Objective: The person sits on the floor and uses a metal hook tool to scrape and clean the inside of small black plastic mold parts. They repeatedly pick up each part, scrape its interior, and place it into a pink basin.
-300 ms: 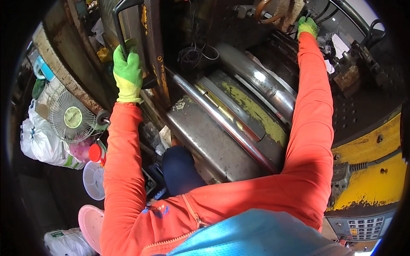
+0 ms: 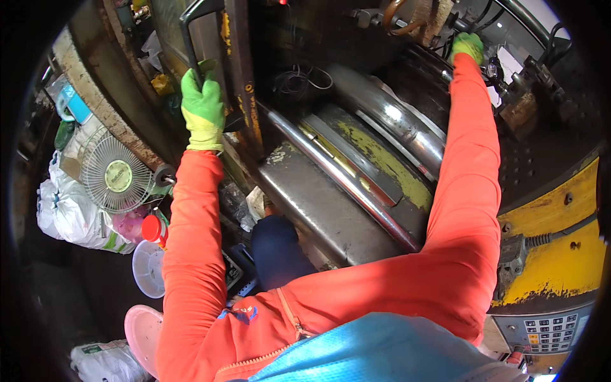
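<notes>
At the upper left of the machine, my left hand [image 2: 202,111], in a green glove, is wrapped in a closed grip round the black bar handle [image 2: 191,25] of the tall metal door panel [image 2: 219,57], fingers curled about the upright part of the bar. Far across at the upper right, my right hand [image 2: 468,46], also green-gloved, reaches in among the dark fittings and hoses [image 2: 509,76] at the back of the machine; it touches something there, but I cannot tell whether the fingers are closed on it or only resting. Both my orange sleeves [image 2: 464,191] stretch wide apart over the big grey steel roller housing [image 2: 331,204], with its shiny rod and chipped yellow paint. A small fan [image 2: 118,178] stands down by my left side, near white sacks [image 2: 63,210], and a yellow panel with a keypad [image 2: 547,331] sits at my right.
</notes>
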A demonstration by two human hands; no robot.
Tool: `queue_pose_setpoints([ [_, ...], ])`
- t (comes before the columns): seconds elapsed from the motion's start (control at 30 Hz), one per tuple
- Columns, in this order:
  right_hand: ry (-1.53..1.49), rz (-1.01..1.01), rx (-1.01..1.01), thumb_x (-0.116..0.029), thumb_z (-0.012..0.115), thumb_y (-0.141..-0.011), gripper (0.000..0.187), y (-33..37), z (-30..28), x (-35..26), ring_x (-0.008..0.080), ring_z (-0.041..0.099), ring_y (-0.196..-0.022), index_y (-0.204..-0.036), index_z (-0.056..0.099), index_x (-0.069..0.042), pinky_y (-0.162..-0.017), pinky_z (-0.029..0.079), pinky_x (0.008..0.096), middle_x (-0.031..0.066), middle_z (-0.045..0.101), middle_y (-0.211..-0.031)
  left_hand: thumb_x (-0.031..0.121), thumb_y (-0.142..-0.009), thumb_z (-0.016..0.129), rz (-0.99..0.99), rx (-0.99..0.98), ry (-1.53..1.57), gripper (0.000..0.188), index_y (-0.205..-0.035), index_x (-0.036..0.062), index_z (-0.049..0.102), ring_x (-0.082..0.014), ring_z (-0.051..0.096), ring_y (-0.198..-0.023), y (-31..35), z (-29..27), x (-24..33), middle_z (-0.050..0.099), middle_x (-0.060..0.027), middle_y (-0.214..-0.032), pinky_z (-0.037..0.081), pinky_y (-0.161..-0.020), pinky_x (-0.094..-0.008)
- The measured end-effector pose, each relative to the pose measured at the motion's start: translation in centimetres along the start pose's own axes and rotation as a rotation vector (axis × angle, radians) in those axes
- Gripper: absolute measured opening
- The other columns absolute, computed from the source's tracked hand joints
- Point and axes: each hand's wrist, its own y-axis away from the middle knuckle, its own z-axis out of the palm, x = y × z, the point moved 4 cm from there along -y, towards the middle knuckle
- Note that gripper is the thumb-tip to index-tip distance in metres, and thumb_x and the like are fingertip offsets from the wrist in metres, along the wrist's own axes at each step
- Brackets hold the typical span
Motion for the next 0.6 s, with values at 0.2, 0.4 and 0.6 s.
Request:
queue_pose_setpoints([
  [0.2, -0.666, 0.449, 0.435, -0.042, 0.045, -0.082, 0.053, 2.7, -7.3, 1.4, 0.0401, 0.059, -0.096, -0.097, 0.059, 0.006, -0.083, 0.045, 0.047, 0.0271, 0.062, -0.102, 0.011, -0.085, 0.054, 0.062, -0.015, 0.053, 0.029, -0.114, 0.0078, 0.059, -0.0086, 0.053, -0.057, -0.4, 0.5, 0.0, 0.061, -0.0024, -0.074, 0.044, -0.052, -0.0265],
  [0.4, -1.507, 0.335, 0.139, -0.03, 0.062, -0.08, 0.028, 6.2, -23.1, -6.3, 0.0279, 0.054, -0.067, -0.08, 0.06, -0.002, -0.065, 0.043, 0.0403, 0.0111, 0.059, -0.073, 0.03, -0.086, 0.065, -0.1, -0.358, 0.334, 0.057, -0.133, 0.0042, 0.045, -0.0098, 0.056, -0.082, 0.4, -0.8, 1.8, 0.058, -0.0034, -0.107, 0.046, -0.069, -0.0259],
  [0.6, -0.854, -1.175, 0.523, -0.016, 0.06, -0.079, 0.01, 22.9, -30.6, -26.5, 0.0235, 0.058, -0.07, -0.081, 0.061, -0.006, -0.067, 0.047, 0.0359, 0.0089, 0.059, -0.074, 0.044, -0.094, 0.046, -0.219, -0.547, 0.721, 0.057, -0.135, 0.0048, 0.042, -0.0216, 0.057, -0.106, 7.6, -9.1, 7.2, 0.052, -0.0123, -0.127, 0.047, -0.09, -0.0344],
])
